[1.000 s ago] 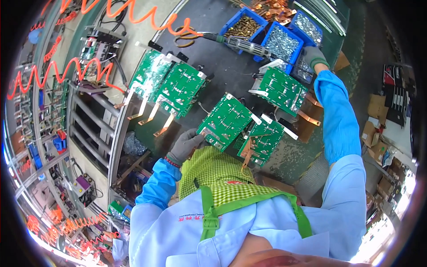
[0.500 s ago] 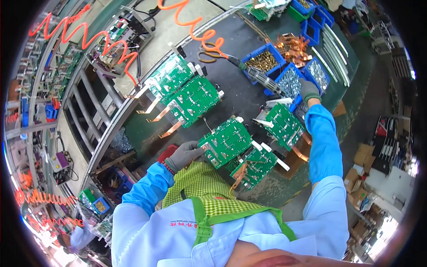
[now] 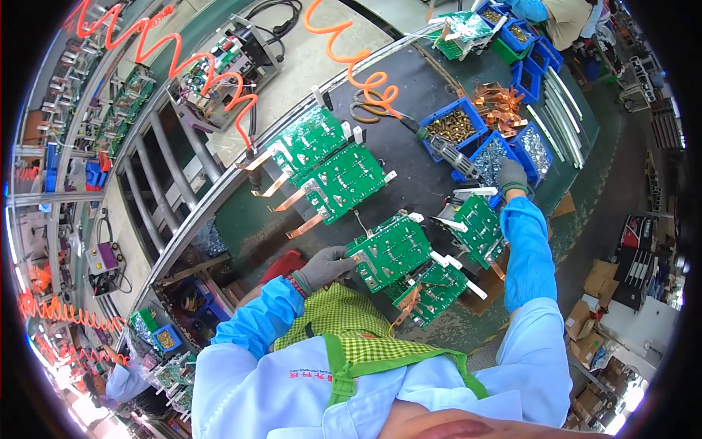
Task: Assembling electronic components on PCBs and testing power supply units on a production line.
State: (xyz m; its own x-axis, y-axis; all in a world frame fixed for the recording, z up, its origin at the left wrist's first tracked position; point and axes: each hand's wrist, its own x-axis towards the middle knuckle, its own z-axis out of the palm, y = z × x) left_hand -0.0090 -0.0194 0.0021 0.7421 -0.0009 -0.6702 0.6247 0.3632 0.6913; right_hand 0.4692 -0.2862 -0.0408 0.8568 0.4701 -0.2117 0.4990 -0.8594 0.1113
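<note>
My left hand [image 3: 325,268], in a grey glove, grips the left edge of a green circuit board [image 3: 395,251] at the near side of the table. In a matching glove, my right hand [image 3: 512,175] reaches down to a blue bin of small silver screws [image 3: 489,162]; its fingertips are hard to make out. Left of that bin lies a power screwdriver [image 3: 455,158] on an orange coiled hose. Close to the held board are a second circuit board [image 3: 433,293] with a copper strip and a third circuit board [image 3: 475,228] with white parts.
Two joined boards [image 3: 338,179] with copper tabs lie at the left, along the metal table edge. Bins of brass fasteners [image 3: 455,128] and silver pieces [image 3: 536,149], copper strips [image 3: 499,106] and white rods [image 3: 559,117] stand farther back. Scissors [image 3: 365,106] lie beside the hose.
The whole view has shifted, so the table appears farther right and lower. My right hand has moved slightly nearer over the screw bin. My left hand stays at the board's edge.
</note>
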